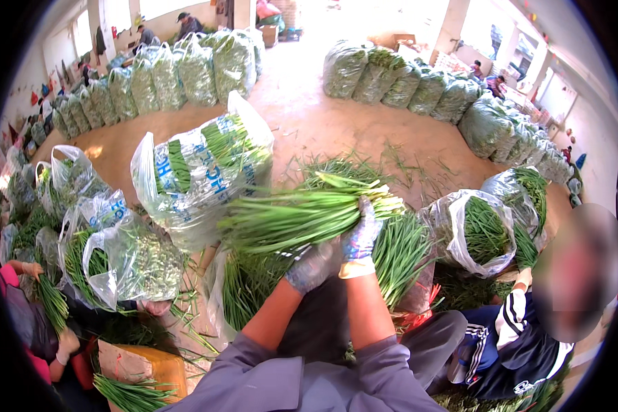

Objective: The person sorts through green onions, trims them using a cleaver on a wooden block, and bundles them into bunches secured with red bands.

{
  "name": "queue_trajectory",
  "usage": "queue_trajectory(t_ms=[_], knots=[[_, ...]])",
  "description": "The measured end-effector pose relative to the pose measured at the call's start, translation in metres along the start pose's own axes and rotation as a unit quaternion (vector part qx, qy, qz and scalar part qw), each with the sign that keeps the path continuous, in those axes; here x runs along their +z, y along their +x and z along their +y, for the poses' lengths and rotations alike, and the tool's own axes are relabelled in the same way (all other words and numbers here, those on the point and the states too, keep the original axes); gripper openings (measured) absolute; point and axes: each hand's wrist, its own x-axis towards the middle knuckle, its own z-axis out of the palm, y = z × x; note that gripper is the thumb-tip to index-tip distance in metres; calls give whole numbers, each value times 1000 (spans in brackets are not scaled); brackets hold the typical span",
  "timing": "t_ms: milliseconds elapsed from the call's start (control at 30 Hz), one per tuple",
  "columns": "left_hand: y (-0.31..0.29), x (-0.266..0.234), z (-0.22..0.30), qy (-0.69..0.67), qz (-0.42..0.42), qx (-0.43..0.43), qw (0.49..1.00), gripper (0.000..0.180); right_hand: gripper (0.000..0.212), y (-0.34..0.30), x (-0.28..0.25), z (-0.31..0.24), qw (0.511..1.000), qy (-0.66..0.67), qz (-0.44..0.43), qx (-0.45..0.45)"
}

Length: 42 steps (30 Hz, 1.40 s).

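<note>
In front of me I hold a large bunch of garlic chives [288,216], leaves pointing left and pale stem ends to the right. My right hand [364,233], in a patterned glove with a light cuff, is closed round the bunch near the stem ends. My left hand [316,264], gloved too, supports it from below; its fingers are mostly hidden beneath the leaves. More chives [402,257] lie under and to the right of my hands. Below the bunch on the left, another heap of chives [247,285] sits in a clear plastic bag [215,295].
A large printed plastic bag of chives [206,172] stands ahead to the left. Open bags [127,264] are on the left, another bag [460,233] on the right. Co-workers sit on both sides, near a yellow crate [168,367]. Rows of filled bags [165,75] line the floor farther off.
</note>
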Motion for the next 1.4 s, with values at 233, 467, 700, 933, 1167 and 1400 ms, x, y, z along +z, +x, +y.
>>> queue_trajectory(t_ms=[233, 467, 700, 933, 1167, 1400], knots=[[28, 14, 11, -300, 128, 135, 936, 58, 40, -56, -80, -28, 984, -165, -66, 27], [21, -57, 19, -139, 103, 143, 974, 53, 65, -86, -152, -63, 890, -202, -379, 153], [22, -85, -11, -78, 48, 29, 995, 52, 67, -53, -170, -123, 829, -415, -333, 172], [12, -132, -51, 1, 58, -21, 998, 68, 72, -77, -76, -92, 812, -447, -309, 216], [28, -90, -28, -162, -44, 42, 985, 63, 29, -72, -128, -74, 959, -172, -140, 179], [11, -80, 16, -183, -41, 102, 977, 61, 42, -127, -254, -81, 819, -295, -321, 373]])
